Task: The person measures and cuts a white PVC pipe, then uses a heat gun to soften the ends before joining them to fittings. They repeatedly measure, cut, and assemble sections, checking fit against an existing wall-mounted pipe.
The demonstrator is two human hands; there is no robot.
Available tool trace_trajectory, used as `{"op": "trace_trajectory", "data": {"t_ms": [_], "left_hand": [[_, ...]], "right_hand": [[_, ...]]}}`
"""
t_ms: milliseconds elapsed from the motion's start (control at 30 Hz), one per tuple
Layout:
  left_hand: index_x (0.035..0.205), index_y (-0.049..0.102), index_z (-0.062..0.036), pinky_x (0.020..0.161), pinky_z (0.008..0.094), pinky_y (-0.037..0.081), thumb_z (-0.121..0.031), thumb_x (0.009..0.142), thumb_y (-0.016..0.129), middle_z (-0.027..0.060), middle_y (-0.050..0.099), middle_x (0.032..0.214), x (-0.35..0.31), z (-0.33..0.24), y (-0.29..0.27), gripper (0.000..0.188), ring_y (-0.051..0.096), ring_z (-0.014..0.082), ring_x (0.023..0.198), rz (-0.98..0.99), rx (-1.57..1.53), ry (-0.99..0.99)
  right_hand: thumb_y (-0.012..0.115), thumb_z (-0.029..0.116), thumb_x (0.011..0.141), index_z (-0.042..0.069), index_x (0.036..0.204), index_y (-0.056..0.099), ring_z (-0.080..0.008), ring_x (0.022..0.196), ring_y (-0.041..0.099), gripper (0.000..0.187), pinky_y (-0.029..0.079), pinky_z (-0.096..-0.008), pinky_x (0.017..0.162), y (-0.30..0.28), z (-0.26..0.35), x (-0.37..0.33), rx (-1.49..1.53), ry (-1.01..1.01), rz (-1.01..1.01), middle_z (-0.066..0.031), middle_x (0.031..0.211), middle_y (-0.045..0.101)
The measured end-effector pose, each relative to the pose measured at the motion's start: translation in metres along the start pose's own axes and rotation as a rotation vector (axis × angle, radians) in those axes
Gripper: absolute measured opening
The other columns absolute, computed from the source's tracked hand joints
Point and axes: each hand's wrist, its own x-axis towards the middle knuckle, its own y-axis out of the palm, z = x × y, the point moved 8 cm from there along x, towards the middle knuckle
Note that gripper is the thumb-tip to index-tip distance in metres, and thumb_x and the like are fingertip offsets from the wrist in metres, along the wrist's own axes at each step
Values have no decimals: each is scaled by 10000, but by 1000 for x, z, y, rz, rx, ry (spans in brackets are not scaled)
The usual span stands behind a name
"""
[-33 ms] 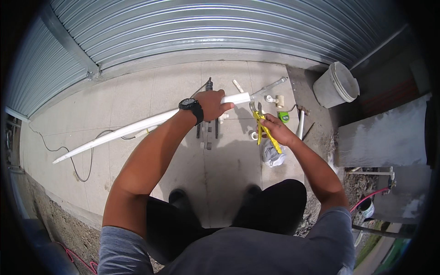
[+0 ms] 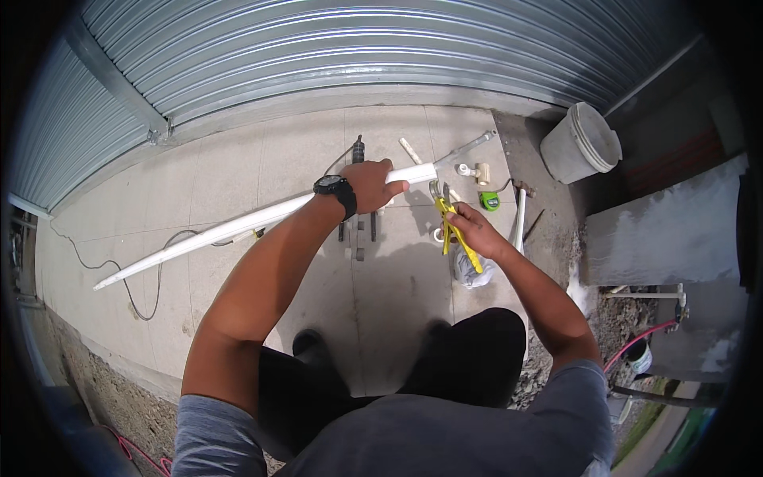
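While my left grip (image 2: 369, 187) is wrapped around the white pipe (image 2: 254, 219) close to its near end, my right grip (image 2: 477, 230) is clasped on the yellow-handled pliers (image 2: 445, 208). From my left grip the pipe runs out long toward eight o'clock, and its short end pokes out between two and three. The pliers' head points between ten and eleven from my right grip, jaws parted, just below the pipe's end; whether they touch it, I cannot tell. Measured from that same right grip, a white tee fitting (image 2: 482, 173) lies on the tiled floor (image 2: 302, 159) at twelve o'clock, a green tape measure (image 2: 489, 202) at one, a plastic bag (image 2: 472, 273) at six, and a white bucket (image 2: 568, 149) well apart at two.
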Motion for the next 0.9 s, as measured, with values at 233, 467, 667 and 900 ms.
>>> {"op": "trace_trajectory", "data": {"t_ms": [233,467,667,900], "left_hand": [[1256,621,-115,843,487,533,-553,997,543,186,736,984,34,-47,70,515,708,375,945,7,-55,80],[1247,606,-72,861,484,532,-460,971,598,197,737,997,45,-53,99,477,699,401,967,58,-75,49],[1267,577,-76,897,508,527,-399,940,604,210,719,1081,48,-60,111,460,683,399,1043,64,-137,113],[1229,607,-29,868,466,530,-345,868,706,212,713,1014,55,-66,118,490,692,384,980,58,-250,155]], "right_hand": [[626,285,1014,7,1269,590,-169,861,628,379,507,-326,802,2,-48,-33,-97,-182,-307,-101,949,674],[664,274,982,-7,1247,633,-216,843,662,387,524,-343,802,-10,-31,-38,-145,-255,-377,-146,933,702],[676,262,991,-41,1216,644,-156,816,613,378,510,-321,785,-12,-26,-40,-171,-183,-380,-103,899,693],[678,254,968,-12,1150,655,-215,689,630,323,513,-345,667,-10,-26,-48,-186,-210,-453,-137,810,676]]}}
